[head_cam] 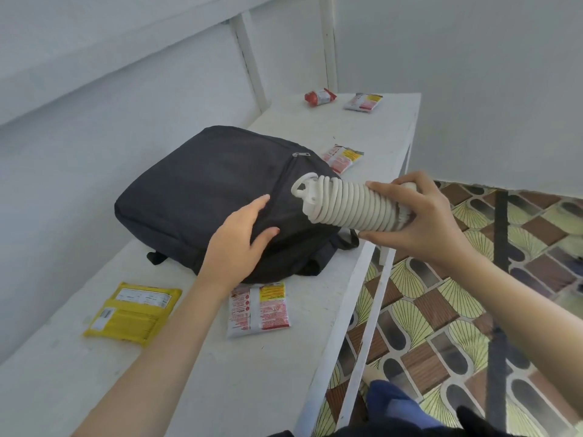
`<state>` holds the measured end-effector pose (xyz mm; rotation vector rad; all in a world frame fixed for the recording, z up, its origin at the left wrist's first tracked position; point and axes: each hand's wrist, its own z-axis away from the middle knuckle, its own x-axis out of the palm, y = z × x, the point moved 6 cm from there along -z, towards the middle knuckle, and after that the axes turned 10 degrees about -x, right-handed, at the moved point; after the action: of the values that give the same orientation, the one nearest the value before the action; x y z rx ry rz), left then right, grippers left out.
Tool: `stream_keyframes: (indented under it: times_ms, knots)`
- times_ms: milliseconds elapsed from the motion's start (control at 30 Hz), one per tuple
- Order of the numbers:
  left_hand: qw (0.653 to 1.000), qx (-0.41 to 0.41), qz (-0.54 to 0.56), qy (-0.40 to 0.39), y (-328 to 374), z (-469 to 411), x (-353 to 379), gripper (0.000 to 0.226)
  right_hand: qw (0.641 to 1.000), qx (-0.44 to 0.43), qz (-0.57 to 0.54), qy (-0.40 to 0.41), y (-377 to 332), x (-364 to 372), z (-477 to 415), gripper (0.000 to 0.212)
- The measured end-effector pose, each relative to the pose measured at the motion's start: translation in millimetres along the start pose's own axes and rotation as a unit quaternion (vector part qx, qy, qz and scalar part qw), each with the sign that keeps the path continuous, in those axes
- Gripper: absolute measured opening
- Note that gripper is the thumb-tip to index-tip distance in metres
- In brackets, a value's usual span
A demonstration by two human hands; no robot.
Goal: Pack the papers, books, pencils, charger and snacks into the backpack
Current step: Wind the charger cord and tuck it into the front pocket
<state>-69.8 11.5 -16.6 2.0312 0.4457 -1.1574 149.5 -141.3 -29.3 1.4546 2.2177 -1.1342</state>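
The right hand (416, 222) grips the charger (310, 198), its white cord (359, 205) wound round it, just over the edge of the backpack (195, 184). The left hand (236, 244) rests flat on the backpack, which lies on the table (315, 357) among snack packets (258, 309).

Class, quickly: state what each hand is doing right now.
Left hand: open, resting on the backpack.
Right hand: closed round the cable-wrapped charger.
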Motion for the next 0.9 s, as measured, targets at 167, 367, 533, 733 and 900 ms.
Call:
stream_keyframes:
  times_ms: [167, 367, 533, 733, 900]
  knots:
    - [0.94, 0.206, -0.153, 0.225, 11.1, 3.4, -20.8, 0.028, 1.0, 0.01, -0.005, 0.026, 1.9, -5.3, 9.8, 0.072]
    - [0.922, 0.266, -0.22, 0.173, 19.6, -5.4, -22.0, 0.031, 1.0, 0.013, 0.001, 0.016, 4.3, -0.6, 16.5, 0.072]
    - [0.947, 0.111, -0.294, 0.061, -2.9, -16.4, -7.8, 0.067, 1.0, 0.007, 0.013, -0.011, 5.2, 3.7, 15.5, 0.073]
    - [0.99, -0.042, -0.123, 0.058, -16.3, -28.5, -35.8, 0.051, 0.999, -0.005, 0.014, -0.047, 0.5, 12.0, 6.7, 0.071]
    - [0.996, -0.087, -0.036, 0.008, -21.0, -44.6, -69.2, 0.039, 0.994, -0.019, -0.007, -0.108, -8.8, 31.0, -14.3, 0.07]
